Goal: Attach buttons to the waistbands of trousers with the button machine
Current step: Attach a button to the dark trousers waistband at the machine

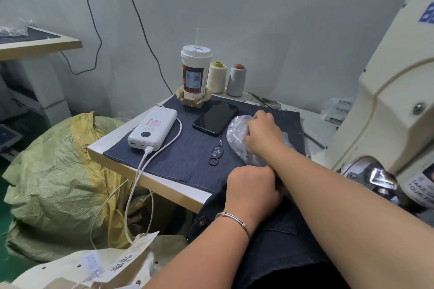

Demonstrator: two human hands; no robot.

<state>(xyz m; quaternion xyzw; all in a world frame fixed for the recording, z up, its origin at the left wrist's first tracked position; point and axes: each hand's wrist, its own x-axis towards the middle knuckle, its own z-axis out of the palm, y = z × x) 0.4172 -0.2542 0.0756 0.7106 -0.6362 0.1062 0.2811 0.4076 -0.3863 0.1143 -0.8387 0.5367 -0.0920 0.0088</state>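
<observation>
right hand (264, 134) grip pinching plastic bag (237, 135); left hand (252, 186) grip clutching dark trousers (279, 237)

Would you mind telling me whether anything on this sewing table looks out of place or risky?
Nothing is spilled or damaged. The oddities are personal items on the denim mat: a lidded drink cup with a straw stands beside the phone and the power bank, so a spill would threaten them. The right hand reaches into the plastic bag.
</observation>
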